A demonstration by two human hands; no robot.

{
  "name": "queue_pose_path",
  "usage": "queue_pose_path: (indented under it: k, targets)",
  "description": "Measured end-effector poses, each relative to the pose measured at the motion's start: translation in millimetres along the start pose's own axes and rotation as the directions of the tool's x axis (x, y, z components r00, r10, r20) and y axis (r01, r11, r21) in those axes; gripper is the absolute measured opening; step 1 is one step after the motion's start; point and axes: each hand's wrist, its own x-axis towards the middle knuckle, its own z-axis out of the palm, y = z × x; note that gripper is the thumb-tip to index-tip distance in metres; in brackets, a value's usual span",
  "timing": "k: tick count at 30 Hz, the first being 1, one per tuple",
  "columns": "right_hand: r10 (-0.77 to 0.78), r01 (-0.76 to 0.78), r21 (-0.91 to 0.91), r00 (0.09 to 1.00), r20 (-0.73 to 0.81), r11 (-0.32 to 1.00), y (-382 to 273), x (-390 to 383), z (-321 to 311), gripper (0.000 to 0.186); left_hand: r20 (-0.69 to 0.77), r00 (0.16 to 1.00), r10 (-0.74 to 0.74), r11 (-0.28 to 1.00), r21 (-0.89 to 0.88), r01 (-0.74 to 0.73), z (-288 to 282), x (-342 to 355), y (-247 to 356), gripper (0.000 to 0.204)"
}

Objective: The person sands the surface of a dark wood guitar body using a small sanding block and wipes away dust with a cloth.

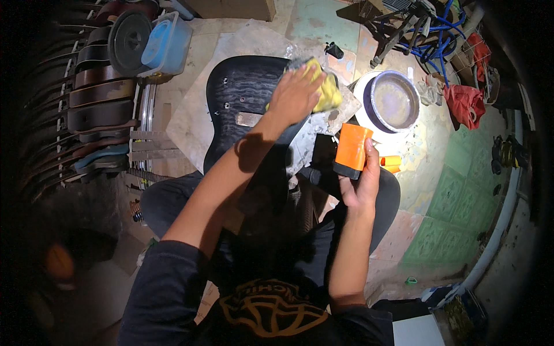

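A dark, black-stained electric guitar body [245, 89] with visible grain, small holes and a rectangular cavity lies on a light board [196, 109] before me. My left hand [297, 92] grips a crumpled yellow and grey cloth [329, 95] at the upper right part of the body. Held upright in my right hand [365, 181] is an orange block [353, 144] with a black base, apart from the guitar body. My right fingers are partly hidden behind it.
To the right, a round basin [395, 101] stands near an orange piece [390, 163]. Guitar bodies [101, 95] fill a rack at the left, by a blue plastic container [161, 43]. Blue hose [441, 49] and a red bag [464, 106] lie at the upper right.
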Motion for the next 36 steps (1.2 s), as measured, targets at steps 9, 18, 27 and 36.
queue_pose_path:
  k: [9, 18, 27, 36]
  targets:
    - [-0.013, 0.019, 0.065, 0.996, -0.092, 0.998, -3, 12, -10, 0.037, -0.044, 0.925, -0.376, 0.917, 0.122, 0.379, -6, 13, -101, 0.057]
    - [-0.031, 0.032, 0.002, 0.999, -0.032, 0.999, 3, 12, -3, 0.034, -0.173, 0.824, -0.540, 0.838, -0.025, 0.544, -30, -105, -127, 0.059]
    - [-0.055, 0.063, -0.131, 0.997, 0.062, 0.989, 16, 13, -3, 0.039, -0.205, 0.766, -0.610, 0.793, -0.173, 0.584, -26, -199, -50, 0.057]
    - [-0.027, 0.074, -0.227, 0.979, 0.201, 0.971, 41, 14, -2, 0.040, -0.078, 0.931, -0.356, 0.934, 0.011, 0.358, -33, -186, 49, 0.052]
